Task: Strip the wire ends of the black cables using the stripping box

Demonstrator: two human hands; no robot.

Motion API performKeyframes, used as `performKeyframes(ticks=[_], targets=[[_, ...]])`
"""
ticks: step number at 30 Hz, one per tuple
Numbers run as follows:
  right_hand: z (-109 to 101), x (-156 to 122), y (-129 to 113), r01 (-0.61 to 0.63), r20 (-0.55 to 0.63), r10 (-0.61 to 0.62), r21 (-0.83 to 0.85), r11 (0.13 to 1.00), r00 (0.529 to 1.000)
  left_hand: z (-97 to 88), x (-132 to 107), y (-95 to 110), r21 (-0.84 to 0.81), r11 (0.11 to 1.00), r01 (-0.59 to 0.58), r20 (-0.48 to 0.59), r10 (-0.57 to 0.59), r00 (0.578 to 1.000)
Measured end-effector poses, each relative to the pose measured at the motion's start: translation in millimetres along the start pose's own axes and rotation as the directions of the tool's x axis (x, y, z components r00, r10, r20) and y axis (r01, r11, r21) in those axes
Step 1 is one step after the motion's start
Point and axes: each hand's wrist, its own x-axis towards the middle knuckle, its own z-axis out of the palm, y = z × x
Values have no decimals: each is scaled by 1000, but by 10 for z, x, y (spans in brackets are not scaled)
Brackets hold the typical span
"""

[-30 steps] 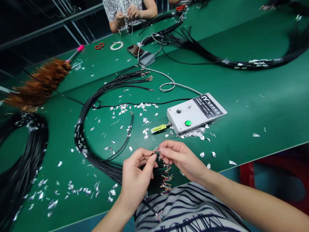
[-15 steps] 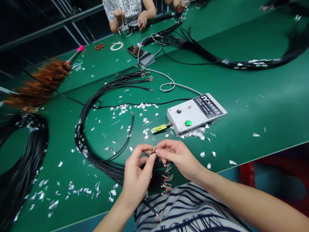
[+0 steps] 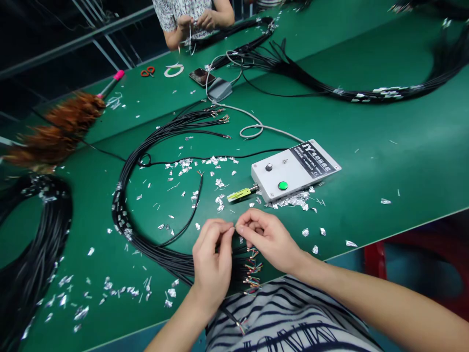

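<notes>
My left hand (image 3: 214, 256) is closed in a pinch on a black cable's end, mostly hidden by the fingers. Just to its right, the fingertips of my right hand (image 3: 269, 239) pinch at the fine wires of that same end, the two hands nearly touching. Below them lies the bundle of black cables (image 3: 172, 259), which curves round to the left. Its stripped ends (image 3: 252, 274) fan out under my right hand, showing red, green, white and bare copper wires. Beyond my hands stands a grey box (image 3: 278, 171) with a green button and a yellow clip (image 3: 240, 194).
Foil scraps (image 3: 183, 166) litter the green table (image 3: 366, 132). An orange-brown duster (image 3: 62, 127) and another cable bundle (image 3: 47, 230) are at the left. A phone (image 3: 202, 77), tape roll (image 3: 173, 70) and red-handled scissors (image 3: 147, 72) lie farther back. Across the table, a person (image 3: 194, 19) handles white strands.
My fingers have closed tighter round the cable end, and its coloured wires, visible before, are now mostly covered. Across the table, the other person's hands have come together.
</notes>
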Motion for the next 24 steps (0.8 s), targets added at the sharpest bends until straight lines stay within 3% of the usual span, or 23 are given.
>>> performKeyframes(ticks=[3,5,7,10,13,15,18,21,24], targets=[[-116,-20,-17,212,-9,-230,-355,911,973,-19,17,-2,50,999,11,8,-12,1000],[-177,-11,-66,333,54,-378,-600,728,924,-21,43,-1,16,998,66,20,-66,998],[-197,15,-122,404,158,-474,-781,476,866,-22,67,-2,15,997,76,46,-76,996],[-191,65,-171,496,344,-515,-847,190,785,-40,92,-10,110,994,-5,108,-7,994],[-239,115,-200,551,438,-518,-831,79,734,-88,124,-20,194,976,-102,143,75,987],[-312,169,-252,532,432,-515,-845,56,741,-116,171,-24,161,985,-61,116,42,992],[-405,326,-389,456,401,-454,-890,13,796,-124,282,-31,6,995,95,56,-95,994],[-424,537,-518,387,383,-257,-921,-34,888,-93,400,-42,-109,977,183,33,-180,983],[-405,688,-585,365,366,-72,-931,-24,928,-60,469,-59,-163,964,212,27,-210,977]])
